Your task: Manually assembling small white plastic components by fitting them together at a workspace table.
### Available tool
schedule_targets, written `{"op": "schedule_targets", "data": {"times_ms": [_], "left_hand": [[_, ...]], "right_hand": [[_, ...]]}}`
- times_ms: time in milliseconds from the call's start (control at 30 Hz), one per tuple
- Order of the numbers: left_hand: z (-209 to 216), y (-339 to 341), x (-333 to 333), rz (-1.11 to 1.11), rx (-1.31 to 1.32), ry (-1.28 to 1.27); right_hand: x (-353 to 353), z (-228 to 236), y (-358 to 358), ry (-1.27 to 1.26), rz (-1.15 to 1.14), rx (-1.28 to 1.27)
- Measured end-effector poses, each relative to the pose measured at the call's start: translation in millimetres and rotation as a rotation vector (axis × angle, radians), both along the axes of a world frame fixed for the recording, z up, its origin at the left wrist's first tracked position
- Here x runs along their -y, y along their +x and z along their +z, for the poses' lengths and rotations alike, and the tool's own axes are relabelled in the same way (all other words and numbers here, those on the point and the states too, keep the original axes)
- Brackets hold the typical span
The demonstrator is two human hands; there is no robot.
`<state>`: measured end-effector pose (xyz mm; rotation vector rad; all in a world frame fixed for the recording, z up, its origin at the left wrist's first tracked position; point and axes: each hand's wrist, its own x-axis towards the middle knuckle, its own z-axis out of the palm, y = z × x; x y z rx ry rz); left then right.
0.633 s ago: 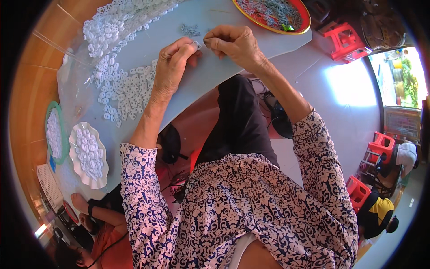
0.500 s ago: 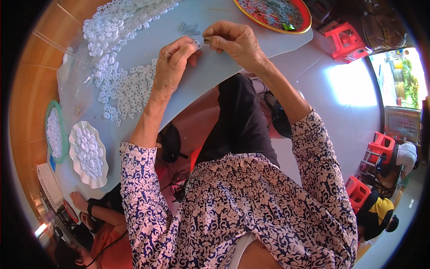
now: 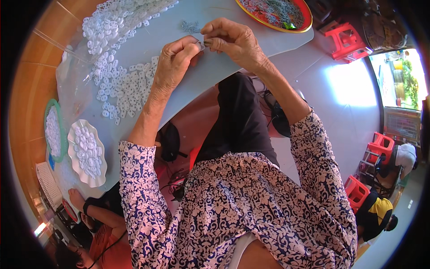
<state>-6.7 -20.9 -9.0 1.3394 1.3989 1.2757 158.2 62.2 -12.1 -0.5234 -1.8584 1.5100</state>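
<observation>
Above the pale table point(image 3: 201, 83), my left hand point(image 3: 175, 60) is closed, pinching a small white plastic piece point(image 3: 200, 44) between thumb and fingertips. My right hand point(image 3: 235, 41) meets it there, thumb and forefinger pressed together at the piece; whatever lies between those fingertips is too small to make out. Just beyond the hands is a little heap of thin grey metal pieces point(image 3: 191, 27), which look like screws. Left of my left forearm, many flat white oval pieces with holes point(image 3: 132, 89) are spread over the table.
A red round tray point(image 3: 306, 15) of similar metal pieces stands far right. White pieces fill a scalloped dish point(image 3: 95, 182) and a green basket point(image 3: 64, 139) at left. Another person point(image 3: 107, 233) sits lower left. Red stools point(image 3: 347, 41) stand on the floor at right.
My right fingertips have come closer to my left ones and now meet at the white piece. Both hands otherwise stay in nearly the same place.
</observation>
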Motion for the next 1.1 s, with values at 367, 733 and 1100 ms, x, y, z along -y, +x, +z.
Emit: {"op": "schedule_targets", "data": {"times_ms": [367, 733, 1100], "left_hand": [[-0.2, -3.8, -0.8, -0.063, -0.037, -0.020], [3.9, -2.9, 2.2, -0.077, -0.029, -0.059], [-1.1, -2.8, 0.6, -0.084, -0.066, -0.003]], "right_hand": [[1.3, -0.7, 0.3, -0.017, -0.019, -0.002], [3.4, -3.2, 1.1, -0.015, -0.024, -0.031], [4.7, -2.8, 3.6, 0.013, -0.020, -0.039]]}}
